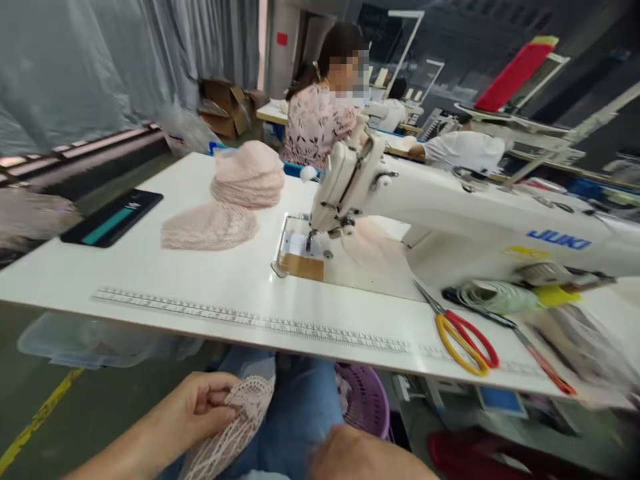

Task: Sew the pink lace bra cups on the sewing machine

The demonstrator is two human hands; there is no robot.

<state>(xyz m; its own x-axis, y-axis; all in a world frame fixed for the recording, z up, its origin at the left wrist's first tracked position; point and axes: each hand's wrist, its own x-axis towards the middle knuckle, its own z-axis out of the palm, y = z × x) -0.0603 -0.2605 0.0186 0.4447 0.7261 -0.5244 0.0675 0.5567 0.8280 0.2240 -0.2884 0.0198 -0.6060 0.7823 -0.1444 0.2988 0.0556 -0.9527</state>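
My left hand [203, 403] is low in front of my lap, below the table edge, with its fingers pinched on a piece of pale pink lace [235, 427] that trails down over my jeans. My right hand [360, 457] shows only as a wrist and back of hand at the bottom edge; its fingers are hidden. On the white table [150, 267] above stands a white JUKI sewing machine [450, 207], with its needle area [313, 240] at the middle. A stack of pink lace pieces [247, 177] and one single piece [210, 227] lie left of the machine.
Red and yellow-handled scissors [463, 333] lie near the table's front edge on the right. A ruler strip [250, 320] runs along the front edge. A dark tablet [113, 217] lies far left. A purple basket [365, 400] sits under the table. Another person [320, 113] sits at the table behind.
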